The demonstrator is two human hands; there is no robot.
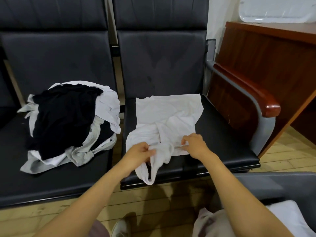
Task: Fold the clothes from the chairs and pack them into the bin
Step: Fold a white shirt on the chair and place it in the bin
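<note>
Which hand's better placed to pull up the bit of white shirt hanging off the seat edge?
Probably left. The left hand grips the bunched white shirt just above the hanging part; the right hand pinches the cloth further right.

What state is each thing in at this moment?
Garment: white, partly folded on the right chair, one end hanging over the seat's front edge.
Pile: unfolded, heaped on the left chair.
Bin: open, white cloth inside.
Left hand: fingers pinch the garment.
Right hand: fingers pinch the garment.
</note>
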